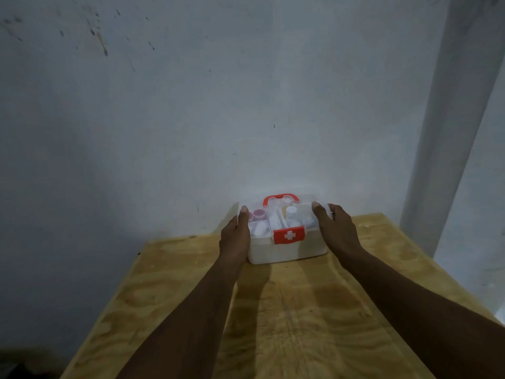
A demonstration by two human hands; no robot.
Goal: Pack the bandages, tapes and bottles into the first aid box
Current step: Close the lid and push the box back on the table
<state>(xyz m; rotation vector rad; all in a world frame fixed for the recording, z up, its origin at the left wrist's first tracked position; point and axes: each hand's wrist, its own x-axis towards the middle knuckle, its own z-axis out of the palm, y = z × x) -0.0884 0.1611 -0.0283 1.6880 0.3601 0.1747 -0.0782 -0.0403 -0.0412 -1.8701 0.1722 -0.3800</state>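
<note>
The white first aid box stands at the far end of the wooden table, close to the wall. Its clear lid is down, with a red handle on top and a red latch bearing a white cross at the front. Through the lid I make out a pink-capped bottle, a white-capped bottle and a white roll. My left hand grips the box's left end, thumb on the lid. My right hand grips the right end the same way.
The plywood table runs from the box toward me. A pale blue wall rises right behind the box. A white pillar stands at the right. Dark floor lies beyond the table's left edge.
</note>
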